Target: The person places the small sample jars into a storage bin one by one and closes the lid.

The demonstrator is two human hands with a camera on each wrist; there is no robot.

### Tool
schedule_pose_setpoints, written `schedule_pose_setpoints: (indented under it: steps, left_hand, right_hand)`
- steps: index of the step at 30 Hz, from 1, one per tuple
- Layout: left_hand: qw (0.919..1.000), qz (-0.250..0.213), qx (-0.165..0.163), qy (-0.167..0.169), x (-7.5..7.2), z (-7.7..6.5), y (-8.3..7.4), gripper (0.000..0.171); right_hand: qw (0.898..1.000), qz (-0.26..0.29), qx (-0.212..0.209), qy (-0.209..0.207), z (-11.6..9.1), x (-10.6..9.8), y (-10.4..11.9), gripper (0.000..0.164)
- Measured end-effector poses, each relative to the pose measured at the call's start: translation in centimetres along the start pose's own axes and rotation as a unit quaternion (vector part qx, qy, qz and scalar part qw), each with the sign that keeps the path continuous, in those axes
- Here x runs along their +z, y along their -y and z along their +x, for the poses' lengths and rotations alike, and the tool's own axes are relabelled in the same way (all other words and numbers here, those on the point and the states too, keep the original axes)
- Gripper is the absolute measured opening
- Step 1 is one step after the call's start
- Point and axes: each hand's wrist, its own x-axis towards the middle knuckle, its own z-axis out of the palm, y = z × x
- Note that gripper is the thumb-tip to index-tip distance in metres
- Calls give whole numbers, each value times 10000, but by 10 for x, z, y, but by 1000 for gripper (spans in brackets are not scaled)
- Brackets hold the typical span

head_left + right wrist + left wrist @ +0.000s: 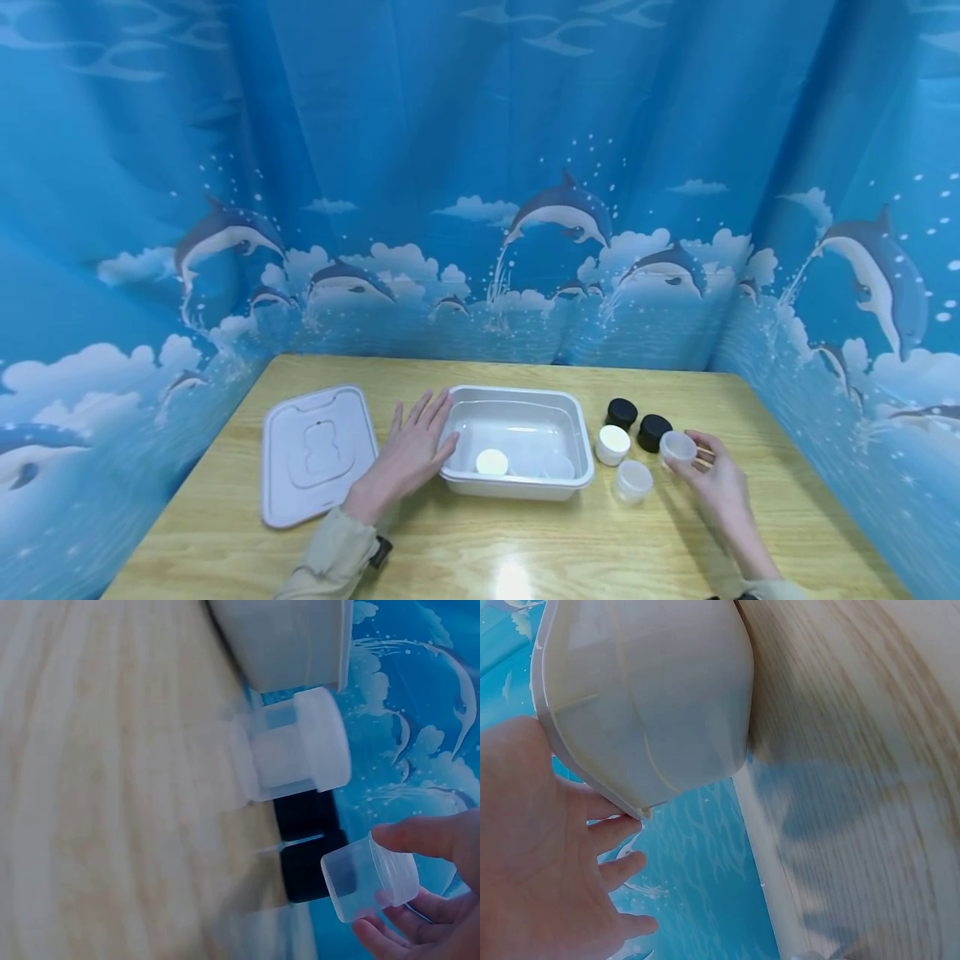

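Head view shows, at the near right, one translucent round plastic jar (633, 483) on the yellow wood-grain table (420, 554), and just farther right the right hand (720, 479) pinches a second translucent round plastic jar (677, 447). Farther left, the left hand (411, 446) lies with fingers stretched, grasping nothing, at the left rim of the white rectangular plastic tub (510, 490). For good handling, I think the pinch should be light but steady, keeping clear of the short round black jar (655, 432) just beyond.
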Motion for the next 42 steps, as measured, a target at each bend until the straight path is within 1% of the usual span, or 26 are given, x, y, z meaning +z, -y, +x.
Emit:
schedule_pose_setpoints:
  steps: [2, 6, 10, 13, 19, 21, 26, 33, 36, 42]
  left_hand:
    - [10000, -18, -6, 20, 0, 0, 0, 64]
    - [10000, -27, -23, 55, 0, 0, 0, 64]
    - [10000, -32, -34, 40, 0, 1, 0, 65]
    - [10000, -46, -33, 15, 0, 1, 0, 65]
    - [10000, -27, -37, 41, 1, 1, 0, 65]
    - [10000, -24, -42, 52, 1, 1, 0, 65]
    - [10000, -18, -16, 30, 1, 1, 0, 65]
    - [10000, -33, 20, -3, 1, 1, -1, 65]
    - [10000, -23, 36, 36, 1, 1, 0, 65]
    - [9999, 99, 13, 41, -2, 1, 2, 63]
  right_hand:
    - [9998, -85, -166, -107, 0, -3, 5, 60]
    - [9992, -54, -369, -138, 1, -8, 18, 61]
    - [9992, -133, -383, -74, 3, -11, 31, 61]
    - [9992, -94, -395, 13, 4, -11, 40, 61]
    - [9987, 59, -450, 235, 7, -4, 59, 61]
    - [9985, 84, -453, 307, 8, 0, 67, 61]
    - [9973, 359, -418, 493, 10, 14, 85, 60]
    - [9941, 560, -474, 801, 9, 36, 108, 60]
    - [9926, 648, -499, 902, 9, 47, 117, 60]
    - [9878, 890, -795, 998, 7, 72, 133, 59]
